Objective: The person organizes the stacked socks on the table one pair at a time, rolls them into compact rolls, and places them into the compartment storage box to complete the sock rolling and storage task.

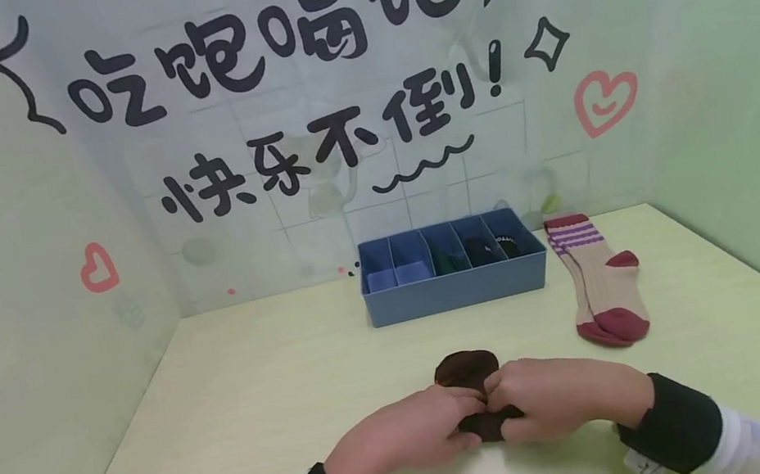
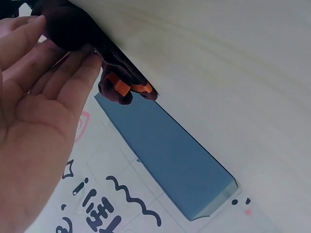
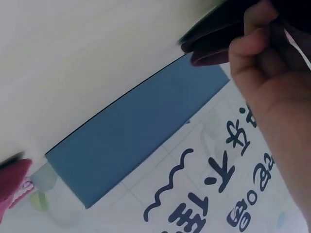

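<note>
Low in the frame, just right of centre, I've got the dark brown sock (image 1: 462,369): my left hand (image 1: 429,428) pinches its left side, my right hand (image 1: 550,396) pinches the right, fingertips almost meeting. Looks like folding to me, so even tension matters, thumbs tucking the near edge snugly, layers lined up. One slack side could spring loose! The blue divided box (image 1: 456,293) sits farther up, well apart.

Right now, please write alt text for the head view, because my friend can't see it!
A person's left grip and right grip hold a dark brown cloth item at a pale table. Behind is a blue divided box holding dark items; beige and maroon socks lie to its right.
</note>
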A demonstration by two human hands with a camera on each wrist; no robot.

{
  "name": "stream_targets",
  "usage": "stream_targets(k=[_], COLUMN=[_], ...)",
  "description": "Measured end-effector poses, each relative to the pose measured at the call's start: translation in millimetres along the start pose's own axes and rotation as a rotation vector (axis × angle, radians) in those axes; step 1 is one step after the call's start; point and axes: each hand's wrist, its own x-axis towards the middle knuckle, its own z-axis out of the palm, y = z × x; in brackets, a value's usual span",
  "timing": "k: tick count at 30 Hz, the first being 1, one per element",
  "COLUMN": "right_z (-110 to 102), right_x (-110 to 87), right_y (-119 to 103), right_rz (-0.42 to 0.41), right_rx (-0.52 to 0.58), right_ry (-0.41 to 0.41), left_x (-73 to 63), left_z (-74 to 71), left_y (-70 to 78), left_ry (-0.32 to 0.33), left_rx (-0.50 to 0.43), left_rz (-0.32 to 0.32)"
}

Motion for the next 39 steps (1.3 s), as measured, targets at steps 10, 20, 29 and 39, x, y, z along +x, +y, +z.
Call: stream_targets(k=[10,20,29,39], right_z=[-3,-4,-3,7], right_x=[-7.4,-3.6,-4.1,-7.6], right_y=[-8,-6,-5,-32], right_rz=[0.008,0.086,-0.026,-0.064], right_rx=[-0.191,-0.048,-0.283,-0.685], right_ry=[-0.002,0.027,0.147,0.124], left_x=[-1.5,0.3,-1.0,-0.2], left_z=[-1.8,-1.9,-0.7,3.9], left_y=[-6.4,-1.8,11.0,15.0], left_ry=[-0.029,-0.006,0.076,0.114], left_rx=[-0.143,-0.099,0.102,0.159], left_rz=[-0.05,-0.097,-0.104,-0.126])
